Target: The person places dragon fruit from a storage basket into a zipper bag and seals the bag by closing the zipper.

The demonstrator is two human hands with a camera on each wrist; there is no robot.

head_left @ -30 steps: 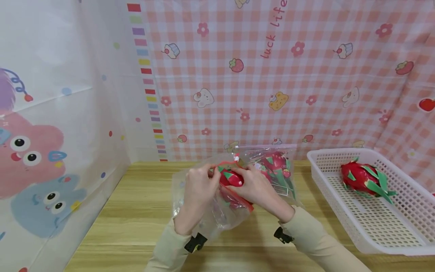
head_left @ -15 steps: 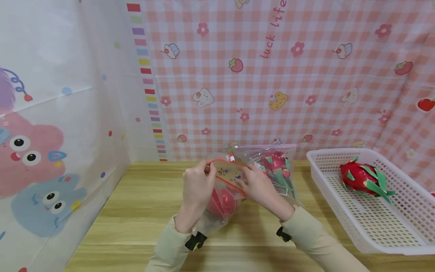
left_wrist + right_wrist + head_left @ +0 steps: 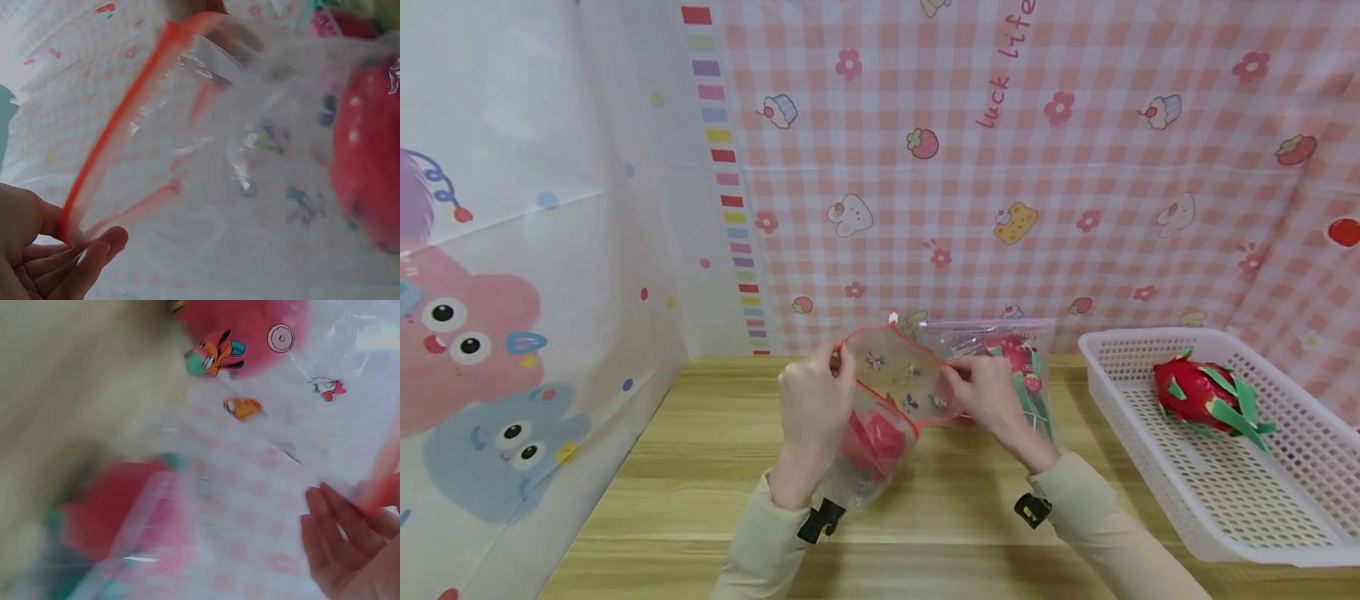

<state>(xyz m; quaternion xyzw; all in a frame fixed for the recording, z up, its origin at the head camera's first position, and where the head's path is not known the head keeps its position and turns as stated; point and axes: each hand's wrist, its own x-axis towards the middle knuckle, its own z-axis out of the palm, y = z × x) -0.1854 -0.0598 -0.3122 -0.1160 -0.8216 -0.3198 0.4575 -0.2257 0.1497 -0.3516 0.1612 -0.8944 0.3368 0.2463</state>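
Note:
Both hands hold a clear zip bag point(image 3: 891, 367) with a red-orange zip edge and small cartoon prints, its mouth spread wide. The left hand point(image 3: 812, 408) pinches one side of the mouth; in the left wrist view its thumb and fingers point(image 3: 106, 240) grip the zip's corner. On the other side the right hand point(image 3: 992, 400) pinches the edge, and the right wrist view is blurred there. Inside the bag, towards its bottom, lies a red dragon fruit point(image 3: 876, 442), seen through the plastic.
Behind the right hand lies a second zip bag point(image 3: 1037, 333) with a pink edge and a red-and-green dragon fruit inside. To the right, a white perforated basket point(image 3: 1138, 479) holds another dragon fruit point(image 3: 1202, 392). The wooden table point(image 3: 677, 475) meets hanging cloths at the back and left.
The dragon fruit has gone from between the hands at the bag's mouth down into the bag. The hands have moved apart, spreading the mouth wider.

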